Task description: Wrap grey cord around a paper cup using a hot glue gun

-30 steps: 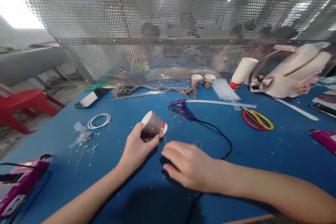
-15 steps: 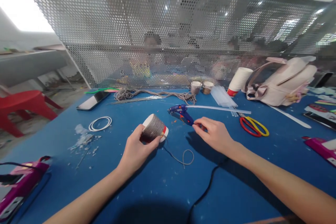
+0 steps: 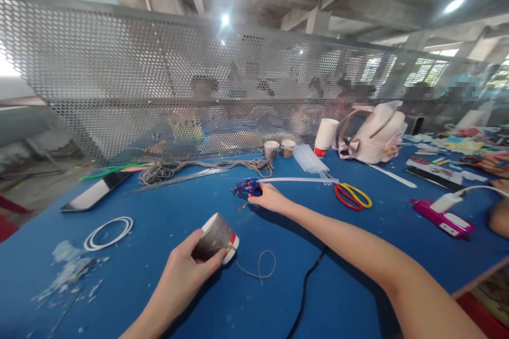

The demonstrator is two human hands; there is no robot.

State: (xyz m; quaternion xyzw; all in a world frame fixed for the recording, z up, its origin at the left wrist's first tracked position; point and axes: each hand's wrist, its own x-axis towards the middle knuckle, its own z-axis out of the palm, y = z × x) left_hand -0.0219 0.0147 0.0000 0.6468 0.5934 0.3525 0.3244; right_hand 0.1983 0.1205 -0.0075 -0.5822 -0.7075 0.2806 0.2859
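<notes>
L hand (image 3: 185,267) clasps grey cord-wrapped paper cup (image 3: 214,238), red label (image 3: 231,240) illegible; R hand (image 3: 272,199) at blue plastic glue gun (image 3: 246,186), closure hidden, can't tell, twd blue table (image 3: 238,312)'s far edge.

No readable lettering, labels, numbers or signs.

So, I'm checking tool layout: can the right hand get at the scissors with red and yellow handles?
Probably yes: the right hand is nearby, and nothing covers the red and yellow scissor handles. Its fingers are at the blue glue gun, so may need freeing.
</notes>
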